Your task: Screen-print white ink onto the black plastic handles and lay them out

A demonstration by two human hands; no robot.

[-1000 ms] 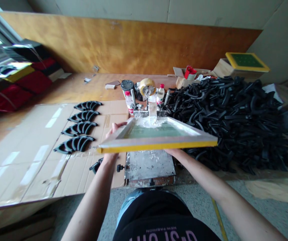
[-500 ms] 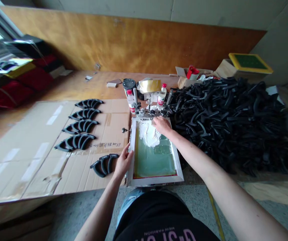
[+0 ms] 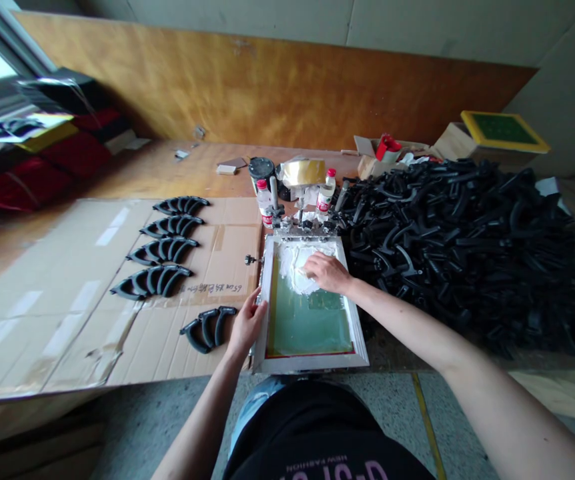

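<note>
Against the frame (image 3: 312,362) lies your left hand (image 3: 248,325), right hand (image 3: 329,272) bent over paste (image 3: 292,276); both grips unclear; uneven pressure could smear it.

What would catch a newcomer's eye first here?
A large heap of curved black parts covers the right side of the brown wooden bench. Centrally, the right hand is over thick white paste on a rectangular green screen, the left hand at its silver-grey frame. Similar parts line up on flat brown cardboard at left.
</note>
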